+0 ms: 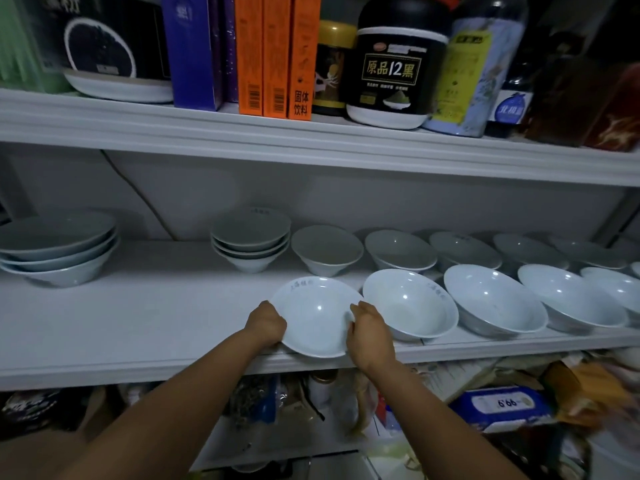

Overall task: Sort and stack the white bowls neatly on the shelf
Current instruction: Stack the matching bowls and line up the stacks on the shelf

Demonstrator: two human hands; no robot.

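Observation:
A white bowl (pixel 317 317) with faint lettering on its inner rim tilts over the front edge of the middle shelf (pixel 138 323). My left hand (pixel 265 323) grips its left rim and my right hand (pixel 369 336) grips its right rim. To its right, several single white bowls (pixel 410 303) line the shelf in two rows. A stack of three bowls (pixel 251 239) stands at the back centre, with a single bowl (pixel 327 249) beside it. Another stack of three wider bowls (pixel 59 249) sits at the far left.
The upper shelf (pixel 311 143) carries orange boxes (pixel 277 53), a blue box (pixel 192 50), a black jar (pixel 396 64) and bottles. Below the middle shelf lie packets, bottles and a blue wipes pack (pixel 502 407). A cable (pixel 138 195) runs down the back wall.

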